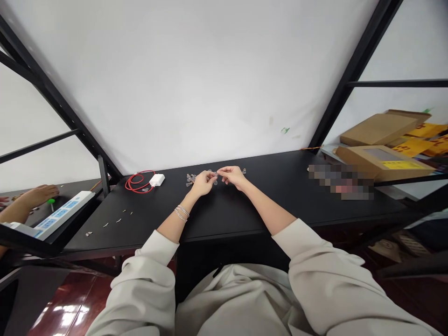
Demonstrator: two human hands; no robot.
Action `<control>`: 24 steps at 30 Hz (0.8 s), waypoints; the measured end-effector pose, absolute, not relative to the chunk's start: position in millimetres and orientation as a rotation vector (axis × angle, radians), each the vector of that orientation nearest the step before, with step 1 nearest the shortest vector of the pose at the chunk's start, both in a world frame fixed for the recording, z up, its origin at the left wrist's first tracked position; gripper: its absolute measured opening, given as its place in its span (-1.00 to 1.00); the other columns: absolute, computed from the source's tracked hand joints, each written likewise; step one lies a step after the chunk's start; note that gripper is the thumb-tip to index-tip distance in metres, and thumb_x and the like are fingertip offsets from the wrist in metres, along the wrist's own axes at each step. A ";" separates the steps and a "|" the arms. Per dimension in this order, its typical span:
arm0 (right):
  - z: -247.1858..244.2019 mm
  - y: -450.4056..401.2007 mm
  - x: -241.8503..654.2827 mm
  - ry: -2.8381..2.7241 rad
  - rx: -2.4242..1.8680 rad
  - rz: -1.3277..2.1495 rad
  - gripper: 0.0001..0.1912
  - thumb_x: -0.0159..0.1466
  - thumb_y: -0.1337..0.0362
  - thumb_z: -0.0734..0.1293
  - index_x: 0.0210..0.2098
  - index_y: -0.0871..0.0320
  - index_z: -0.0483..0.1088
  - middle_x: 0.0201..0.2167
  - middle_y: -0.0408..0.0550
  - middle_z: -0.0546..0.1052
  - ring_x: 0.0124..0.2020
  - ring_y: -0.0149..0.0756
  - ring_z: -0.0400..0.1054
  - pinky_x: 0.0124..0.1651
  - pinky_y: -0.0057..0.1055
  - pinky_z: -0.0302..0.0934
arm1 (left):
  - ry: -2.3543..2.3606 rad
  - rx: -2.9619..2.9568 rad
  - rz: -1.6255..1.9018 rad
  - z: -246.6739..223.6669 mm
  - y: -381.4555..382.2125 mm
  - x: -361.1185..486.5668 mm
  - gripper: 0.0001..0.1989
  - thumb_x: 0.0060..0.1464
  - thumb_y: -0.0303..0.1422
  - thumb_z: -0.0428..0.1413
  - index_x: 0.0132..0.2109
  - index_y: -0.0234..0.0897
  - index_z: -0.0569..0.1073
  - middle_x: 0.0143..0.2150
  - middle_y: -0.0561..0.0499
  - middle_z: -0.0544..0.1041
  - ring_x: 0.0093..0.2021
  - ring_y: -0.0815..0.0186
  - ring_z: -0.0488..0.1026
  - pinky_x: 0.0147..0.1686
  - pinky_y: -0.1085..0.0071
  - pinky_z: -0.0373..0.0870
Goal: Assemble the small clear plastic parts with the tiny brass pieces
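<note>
Both hands meet over the middle of a black table. My left hand, with bracelets at the wrist, has its fingers pinched together. Close to its fingertips is my right hand, also closed in a pinch. What each holds between the fingers is too small to name. Several small clear pieces lie beside my left hand, and another clear piece sits just right of my right hand. More bits show between and below the fingertips.
A white charger with a coiled red cable lies left. Small scraps dot the left front. Cardboard boxes stand right, beside a blurred patch. Another person's hand is at far left near a power strip.
</note>
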State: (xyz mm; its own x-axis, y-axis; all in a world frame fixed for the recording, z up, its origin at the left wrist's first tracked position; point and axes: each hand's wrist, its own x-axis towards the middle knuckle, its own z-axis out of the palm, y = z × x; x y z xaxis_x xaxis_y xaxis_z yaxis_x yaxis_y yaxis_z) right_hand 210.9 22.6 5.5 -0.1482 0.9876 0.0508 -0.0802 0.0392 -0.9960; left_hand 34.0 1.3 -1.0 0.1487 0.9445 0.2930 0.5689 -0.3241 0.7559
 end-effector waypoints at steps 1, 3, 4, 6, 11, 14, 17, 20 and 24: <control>5.4 22.7 210.8 -1.283 -1.045 1.318 -0.97 0.22 0.44 0.50 -0.36 0.26 0.59 -0.55 -0.11 0.56 -0.63 -0.49 0.34 -0.66 -0.59 0.15 | 1.435 1.959 1.053 -1.5 1.6 33.9 -0.85 0.23 -0.40 0.18 -0.08 -0.33 0.58 -0.25 -0.04 0.60 -0.43 0.39 0.49 -0.29 0.40 0.48; 5.0 22.9 210.5 -1.288 -1.045 1.313 -0.96 0.22 0.43 0.51 -0.36 0.26 0.59 -0.55 -0.11 0.57 -0.62 -0.49 0.34 -0.66 -0.59 0.14 | 1.422 1.961 1.059 -1.9 1.6 33.9 -0.84 0.23 -0.40 0.18 -0.07 -0.34 0.57 -0.25 -0.04 0.60 -0.44 0.40 0.48 -0.30 0.42 0.47; 4.9 22.9 210.2 -1.292 -1.044 1.309 -0.95 0.21 0.42 0.51 -0.37 0.26 0.58 -0.55 -0.12 0.56 -0.62 -0.49 0.34 -0.66 -0.59 0.14 | 1.415 1.960 1.059 -1.9 1.4 33.9 -0.84 0.23 -0.40 0.17 -0.07 -0.34 0.57 -0.26 -0.03 0.59 -0.45 0.41 0.47 -0.32 0.42 0.47; 4.9 22.6 209.5 -1.295 -1.044 1.297 -0.93 0.20 0.42 0.53 -0.39 0.26 0.58 -0.57 -0.13 0.55 -0.62 -0.49 0.33 -0.66 -0.59 0.14 | 1.387 1.949 1.063 -1.6 0.5 34.2 -0.85 0.24 -0.40 0.16 -0.08 -0.34 0.55 -0.27 -0.02 0.59 -0.48 0.42 0.45 -0.36 0.44 0.44; 8.5 18.5 207.9 -1.269 -1.049 1.320 -0.91 0.24 0.45 0.49 -0.41 0.26 0.56 -0.56 -0.11 0.54 -0.62 -0.51 0.33 -0.66 -0.60 0.14 | 1.276 1.860 1.094 -1.3 -1.1 35.2 -0.87 0.22 -0.34 0.20 -0.16 -0.32 0.53 -0.38 0.02 0.55 -0.56 0.43 0.40 -0.51 0.48 0.34; 11.6 15.8 208.6 -1.267 -1.023 1.377 -0.93 0.24 0.44 0.50 -0.38 0.25 0.56 -0.51 -0.09 0.56 -0.60 -0.49 0.35 -0.66 -0.59 0.16 | 1.252 1.804 1.126 -1.0 -0.7 35.5 -0.87 0.21 -0.34 0.23 -0.18 -0.32 0.52 -0.43 0.03 0.54 -0.57 0.43 0.40 -0.54 0.50 0.33; 13.1 14.8 210.5 -1.276 -0.979 1.448 -0.92 0.19 0.43 0.52 -0.32 0.24 0.57 -0.47 -0.08 0.57 -0.57 -0.47 0.37 -0.65 -0.58 0.20 | 1.251 1.740 1.148 1.3 -1.1 36.2 -0.88 0.21 -0.36 0.23 -0.17 -0.33 0.51 -0.46 0.05 0.52 -0.59 0.45 0.38 -0.59 0.52 0.30; 12.3 15.5 212.0 -1.324 -0.908 1.443 -0.83 0.13 0.46 0.49 -0.26 0.22 0.56 -0.38 -0.06 0.60 -0.53 -0.45 0.41 -0.62 -0.58 0.23 | 1.244 1.629 1.148 6.0 -3.9 38.0 -0.86 0.22 -0.37 0.22 -0.13 -0.35 0.51 -0.50 0.08 0.49 -0.65 0.47 0.33 -0.66 0.54 0.19; 7.0 17.8 210.9 -1.498 -0.839 1.281 -0.68 0.05 0.49 0.46 -0.17 0.20 0.54 -0.22 -0.06 0.60 -0.54 -0.49 0.39 -0.63 -0.57 0.22 | 1.243 1.490 1.107 13.8 -9.3 40.8 -0.81 0.24 -0.32 0.23 -0.09 -0.38 0.52 -0.59 0.13 0.43 -0.73 0.51 0.21 -0.74 0.54 0.00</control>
